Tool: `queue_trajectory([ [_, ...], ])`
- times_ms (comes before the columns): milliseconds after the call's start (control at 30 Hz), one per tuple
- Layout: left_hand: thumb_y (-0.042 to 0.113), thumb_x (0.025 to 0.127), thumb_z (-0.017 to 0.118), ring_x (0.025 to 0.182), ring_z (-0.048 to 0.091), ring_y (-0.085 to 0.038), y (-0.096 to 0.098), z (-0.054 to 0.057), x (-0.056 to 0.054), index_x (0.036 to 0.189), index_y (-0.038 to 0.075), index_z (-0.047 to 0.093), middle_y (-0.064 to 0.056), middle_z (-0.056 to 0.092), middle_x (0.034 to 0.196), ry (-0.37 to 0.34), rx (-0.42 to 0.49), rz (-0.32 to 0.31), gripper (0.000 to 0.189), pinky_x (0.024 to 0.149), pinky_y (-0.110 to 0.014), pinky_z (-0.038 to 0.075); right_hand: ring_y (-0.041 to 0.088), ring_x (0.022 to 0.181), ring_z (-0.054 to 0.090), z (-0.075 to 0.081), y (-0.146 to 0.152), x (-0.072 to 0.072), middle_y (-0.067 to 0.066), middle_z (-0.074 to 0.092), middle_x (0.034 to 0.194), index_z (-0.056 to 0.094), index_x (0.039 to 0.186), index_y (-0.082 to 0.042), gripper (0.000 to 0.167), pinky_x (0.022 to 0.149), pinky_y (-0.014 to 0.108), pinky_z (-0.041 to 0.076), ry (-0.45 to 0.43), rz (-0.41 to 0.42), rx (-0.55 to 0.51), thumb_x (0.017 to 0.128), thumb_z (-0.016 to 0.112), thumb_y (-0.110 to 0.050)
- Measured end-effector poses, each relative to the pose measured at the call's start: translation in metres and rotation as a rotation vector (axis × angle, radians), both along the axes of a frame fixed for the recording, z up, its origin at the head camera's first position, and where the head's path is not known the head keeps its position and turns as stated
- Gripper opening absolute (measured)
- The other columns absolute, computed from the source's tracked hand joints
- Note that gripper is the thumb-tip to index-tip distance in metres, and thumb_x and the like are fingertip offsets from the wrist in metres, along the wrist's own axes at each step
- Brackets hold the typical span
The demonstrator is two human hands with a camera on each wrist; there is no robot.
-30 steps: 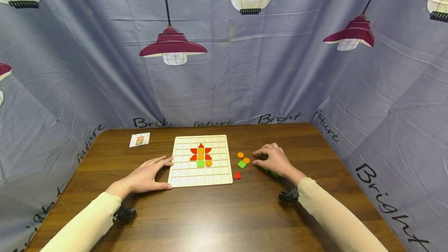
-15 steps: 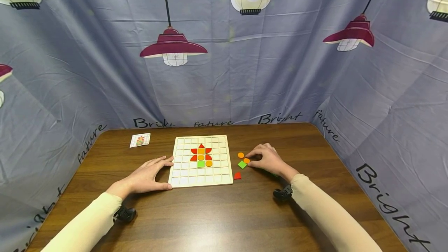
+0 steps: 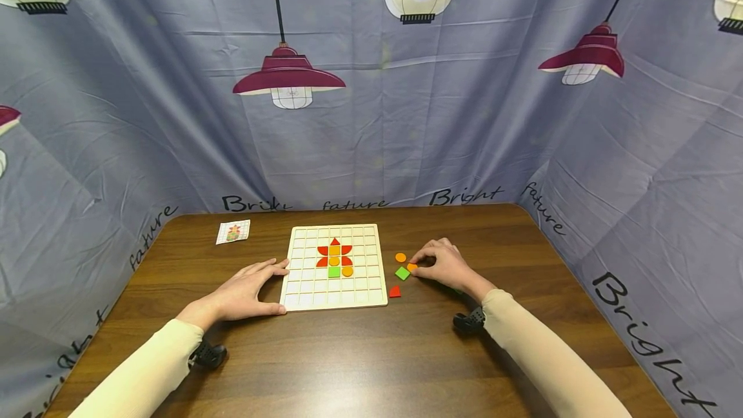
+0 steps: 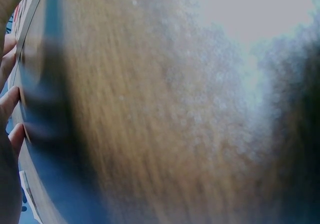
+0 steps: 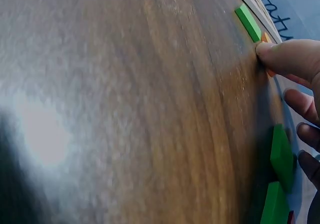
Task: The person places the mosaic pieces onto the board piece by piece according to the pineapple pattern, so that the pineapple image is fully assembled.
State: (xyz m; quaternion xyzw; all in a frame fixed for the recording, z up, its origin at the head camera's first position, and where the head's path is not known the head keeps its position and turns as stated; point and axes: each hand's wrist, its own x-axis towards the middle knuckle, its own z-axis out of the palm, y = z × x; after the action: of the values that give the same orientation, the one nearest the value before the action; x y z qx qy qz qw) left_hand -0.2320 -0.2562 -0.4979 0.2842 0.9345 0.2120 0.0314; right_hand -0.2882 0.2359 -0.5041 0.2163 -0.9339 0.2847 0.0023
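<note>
A pale gridded board (image 3: 306, 295) lies on the table, bearing red, orange and green flat pieces in its middle cells. My left hand (image 3: 246, 290) rests at the board's left edge, thumb and fingertips spread apart and touching it. Right of the board, my right hand (image 3: 447, 265) pinches an orange round piece (image 3: 412, 267) at table level between thumb and fingers. Beside that piece lie a green square (image 3: 403, 273), another orange round piece (image 3: 400, 257) and a red quarter-round piece (image 3: 395, 291). In the right wrist view, green pieces (image 5: 282, 156) lie beneath the hand.
A small card (image 3: 233, 232) with a printed coloured pattern lies at the back left of the brown wooden table (image 3: 325, 360). A grey-blue curtain (image 3: 360, 140) with printed lamps hangs behind and at both sides.
My right hand has moved left from the green pieces to the orange round piece, taken hold of it and shifted it slightly right. The left hand stays at the board.
</note>
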Motion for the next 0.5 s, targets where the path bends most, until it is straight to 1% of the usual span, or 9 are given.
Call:
queue_trajectory([
  [233,0.066,0.081,0.076,0.148,0.033,-0.036,-0.0006,-0.0015,0.0002,0.147,0.017,0.053,-0.005,0.038,0.162,-0.002,0.002,0.000,0.085,0.115,-0.064,0.027,0.020,0.107,0.047,-0.0003,0.0046,0.0014,-0.012,0.066,0.102,0.079,0.104,-0.030,0.023,0.091,0.044,0.033,0.005,0.005,-0.016,0.084,0.085,-0.038],
  [500,0.067,0.080,0.076,0.148,0.033,-0.036,0.0003,-0.0003,-0.0002,0.148,0.018,0.052,-0.006,0.039,0.162,-0.009,0.003,0.004,0.087,0.115,-0.064,0.026,0.018,0.104,0.048,-0.0003,0.0055,0.0017,-0.015,0.064,0.099,0.079,0.100,-0.033,0.018,0.091,0.044,0.034,0.023,0.019,-0.027,0.084,0.085,-0.036],
])
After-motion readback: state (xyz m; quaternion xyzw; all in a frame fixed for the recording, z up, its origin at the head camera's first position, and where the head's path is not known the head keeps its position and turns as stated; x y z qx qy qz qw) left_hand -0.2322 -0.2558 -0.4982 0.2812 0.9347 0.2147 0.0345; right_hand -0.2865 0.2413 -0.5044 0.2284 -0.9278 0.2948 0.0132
